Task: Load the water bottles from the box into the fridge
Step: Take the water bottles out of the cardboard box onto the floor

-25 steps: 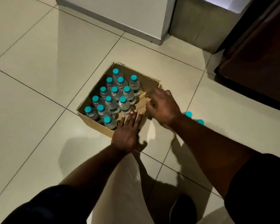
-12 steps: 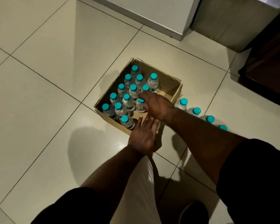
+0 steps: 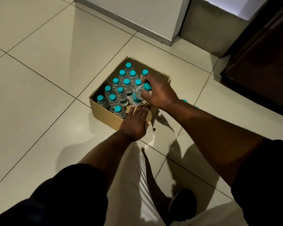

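Head view shows my right hand (image 3: 159,93), fingers (image 3: 143,96) tight round a tilted bottle (image 3: 136,97) in the box (image 3: 104,113), and my left hand (image 3: 134,123) flat on its edge, so I should lift slowly, missing the other bottles (image 3: 120,93).

One cardboard box (image 3: 104,114). Twelve teal-capped water bottles (image 3: 126,86) stand in it, and a thirteenth bottle (image 3: 137,96) is tilted in the right hand (image 3: 159,94). The left hand (image 3: 134,126) makes two hands. Two more teal caps (image 3: 184,100) peek out past the right forearm.
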`<action>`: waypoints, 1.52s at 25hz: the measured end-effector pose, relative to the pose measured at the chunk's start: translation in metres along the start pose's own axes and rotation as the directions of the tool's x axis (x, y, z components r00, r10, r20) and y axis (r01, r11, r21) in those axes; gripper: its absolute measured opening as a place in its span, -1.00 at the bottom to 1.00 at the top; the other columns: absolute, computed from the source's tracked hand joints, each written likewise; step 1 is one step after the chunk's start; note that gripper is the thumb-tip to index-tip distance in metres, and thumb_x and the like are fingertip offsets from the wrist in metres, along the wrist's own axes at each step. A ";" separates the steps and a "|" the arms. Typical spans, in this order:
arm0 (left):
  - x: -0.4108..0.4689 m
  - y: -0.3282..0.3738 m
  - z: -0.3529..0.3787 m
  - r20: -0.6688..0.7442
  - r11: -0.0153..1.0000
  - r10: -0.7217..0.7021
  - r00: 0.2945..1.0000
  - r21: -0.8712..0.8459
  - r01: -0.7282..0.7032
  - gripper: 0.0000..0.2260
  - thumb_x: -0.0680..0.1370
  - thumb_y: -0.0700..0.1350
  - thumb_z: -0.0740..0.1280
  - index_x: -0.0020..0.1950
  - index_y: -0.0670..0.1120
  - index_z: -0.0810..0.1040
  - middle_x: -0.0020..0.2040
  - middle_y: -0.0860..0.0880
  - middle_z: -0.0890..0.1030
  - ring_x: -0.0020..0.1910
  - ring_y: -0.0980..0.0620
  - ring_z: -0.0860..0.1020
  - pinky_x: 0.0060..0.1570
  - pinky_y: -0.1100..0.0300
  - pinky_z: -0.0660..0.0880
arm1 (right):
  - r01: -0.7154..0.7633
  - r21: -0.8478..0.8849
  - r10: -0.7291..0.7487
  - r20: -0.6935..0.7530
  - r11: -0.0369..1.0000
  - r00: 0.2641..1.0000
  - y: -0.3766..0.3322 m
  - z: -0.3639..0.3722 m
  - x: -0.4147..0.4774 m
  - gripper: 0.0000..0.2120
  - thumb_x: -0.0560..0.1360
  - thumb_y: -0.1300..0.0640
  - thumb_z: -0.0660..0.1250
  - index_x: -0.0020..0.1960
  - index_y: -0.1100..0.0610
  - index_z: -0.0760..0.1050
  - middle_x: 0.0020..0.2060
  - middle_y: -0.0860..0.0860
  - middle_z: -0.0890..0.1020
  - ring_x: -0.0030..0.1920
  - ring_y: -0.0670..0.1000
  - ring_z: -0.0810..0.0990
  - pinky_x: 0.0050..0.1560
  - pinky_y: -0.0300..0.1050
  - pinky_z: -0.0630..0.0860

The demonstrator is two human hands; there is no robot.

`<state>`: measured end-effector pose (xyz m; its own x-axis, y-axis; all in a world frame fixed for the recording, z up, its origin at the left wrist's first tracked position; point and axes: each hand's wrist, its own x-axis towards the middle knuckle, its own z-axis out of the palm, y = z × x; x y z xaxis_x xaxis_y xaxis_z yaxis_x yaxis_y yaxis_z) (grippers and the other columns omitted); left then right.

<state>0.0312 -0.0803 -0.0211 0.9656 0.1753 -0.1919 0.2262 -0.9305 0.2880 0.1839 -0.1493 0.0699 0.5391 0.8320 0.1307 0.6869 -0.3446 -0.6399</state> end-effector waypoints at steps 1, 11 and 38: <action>-0.005 -0.001 -0.001 -0.007 1.000 -0.001 1.000 0.003 0.001 -0.39 0.70 0.11 0.05 0.66 -0.13 -0.03 0.66 -0.12 0.08 0.64 -0.05 -0.05 0.59 -0.09 -0.17 | -0.001 0.029 0.002 -0.039 1.000 0.999 -0.003 -0.012 -0.006 -0.67 0.48 0.07 0.46 0.19 -0.02 0.44 0.09 -0.07 0.56 0.04 -0.08 0.56 0.01 -0.11 0.61; -0.020 -0.019 -0.018 0.000 0.979 -0.201 0.980 0.023 0.201 -0.27 0.64 0.34 -0.12 0.66 -0.09 -0.16 0.66 -0.10 -0.15 0.63 -0.06 -0.21 0.58 -0.09 -0.24 | -0.131 -0.074 0.130 -0.020 0.989 0.991 0.018 -0.068 -0.062 -0.66 0.44 0.07 0.51 0.09 -0.12 0.41 0.03 -0.15 0.54 0.02 -0.08 0.59 -0.10 -0.33 0.50; -0.022 -0.031 -0.002 -0.029 0.972 -0.230 0.973 0.030 0.231 -0.21 0.60 0.41 -0.27 0.65 -0.12 -0.17 0.64 -0.09 -0.26 0.59 -0.05 -0.35 0.54 -0.08 -0.34 | -0.316 -0.251 0.364 0.174 0.915 0.915 0.058 0.016 -0.061 -0.65 0.59 0.15 0.37 0.35 0.09 0.45 0.21 0.07 0.61 0.13 0.07 0.61 0.15 0.06 0.60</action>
<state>0.0029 -0.0546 -0.0239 0.8909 0.3939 -0.2261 0.4391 -0.8741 0.2075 0.1832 -0.2138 0.0125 0.6588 0.7114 -0.2447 0.5801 -0.6875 -0.4368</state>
